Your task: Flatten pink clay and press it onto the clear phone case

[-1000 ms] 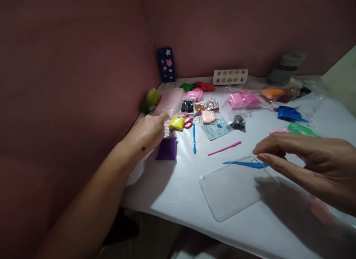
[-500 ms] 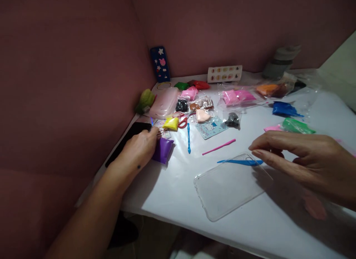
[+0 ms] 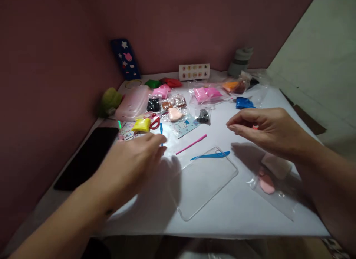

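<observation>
**Head cam: clear case sitting between both hands, lots of clutter behind**

Head view, going left to right. Black phone [image 3: 86,157] lies flat just outside the left hand [image 3: 130,166], close to the table's left edge [image 3: 69,184], so not much slack there. Left hand hovers palm down, fingers loosely curled together, nothing visibly in it. Just past its fingertips sits the clear case [image 3: 204,183]: looks thin, light, bendy and pretty slick, so I'd take it by a rim or corner rather than the flat. Blue tool [image 3: 210,155] touches its far edge, pink stick [image 3: 191,144] just beyond. Right hand [image 3: 264,131] hovers above the case's right side, thumb and fingertips nearly pinched, empty as far as I can tell. Open table is mostly nearest the wearer.
</observation>
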Available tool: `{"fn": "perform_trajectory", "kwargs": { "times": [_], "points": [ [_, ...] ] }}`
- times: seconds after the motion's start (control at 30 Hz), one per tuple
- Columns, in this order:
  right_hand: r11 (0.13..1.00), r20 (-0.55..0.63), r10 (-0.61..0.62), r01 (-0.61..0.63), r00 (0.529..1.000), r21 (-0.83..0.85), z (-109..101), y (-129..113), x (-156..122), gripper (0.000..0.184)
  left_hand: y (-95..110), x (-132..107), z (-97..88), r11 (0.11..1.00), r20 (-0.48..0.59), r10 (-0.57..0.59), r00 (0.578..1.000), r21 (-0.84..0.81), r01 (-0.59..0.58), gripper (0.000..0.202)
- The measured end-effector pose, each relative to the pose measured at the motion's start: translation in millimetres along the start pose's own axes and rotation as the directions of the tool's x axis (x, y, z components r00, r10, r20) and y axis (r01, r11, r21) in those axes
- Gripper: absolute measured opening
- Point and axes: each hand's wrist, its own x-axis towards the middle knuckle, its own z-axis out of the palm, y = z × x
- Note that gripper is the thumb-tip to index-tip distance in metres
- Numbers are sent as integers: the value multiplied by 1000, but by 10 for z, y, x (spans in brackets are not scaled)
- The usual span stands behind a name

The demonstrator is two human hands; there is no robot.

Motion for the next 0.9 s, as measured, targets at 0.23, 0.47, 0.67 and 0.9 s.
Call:
{"fn": "perform_trajectory", "kwargs": {
  "times": [0.23, 0.47, 0.67, 0.9],
  "points": [
    [994, -143, 107, -109, 984, -3, -113, 296, 95, 16, 525, 499, 100, 975, 347, 100, 933, 153, -162, 19],
    [985, -199, 173, -169, 965, 37, -187, 460, 166, 10, 426, 509, 133, 965, 302, 22, 953, 244, -100, 25],
    [993, 268, -31, -1, 963, 118, 39, 217, 57, 30, 432, 486, 164, 987, 230, 144, 962, -107, -122, 25],
    [960, 664, -252, 266, 704, 82, 173, -86, -75, 88, 297, 523, 268, 912, 229, 175, 958, -405, -70, 22]
  ]
}}
